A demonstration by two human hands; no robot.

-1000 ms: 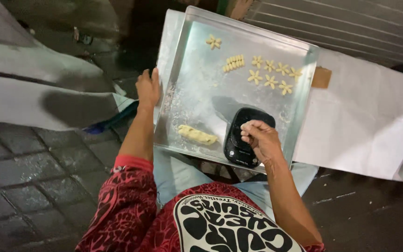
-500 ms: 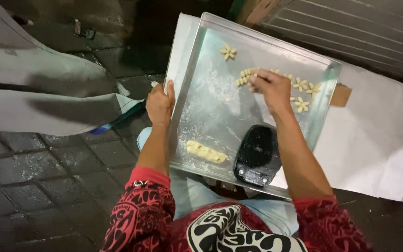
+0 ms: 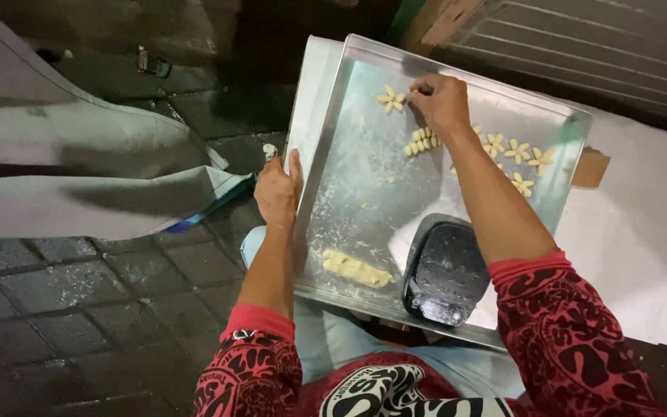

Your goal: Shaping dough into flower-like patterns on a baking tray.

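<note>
One metal tray (image 3: 364, 201) holds about five flower-shaped dough pieces (image 3: 517, 150), one dough strip (image 3: 357, 269), one black container (image 3: 443, 272). Left hand (image 3: 277, 191) clamps the tray's edge; right hand (image 3: 440, 100) pinches something small beside a flower piece, too small to tell.

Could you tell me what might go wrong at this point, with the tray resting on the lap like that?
The metal tray sits on the lap, steadied only by the left hand at its edge; it could tip. The right hand reaches over the row of small dough pieces near a flower-shaped piece and might squash them.

Dark paving stones (image 3: 79, 309) spread below my white sheet (image 3: 71, 177); a brown cardboard box (image 3: 438, 19) sits well beyond it.
</note>
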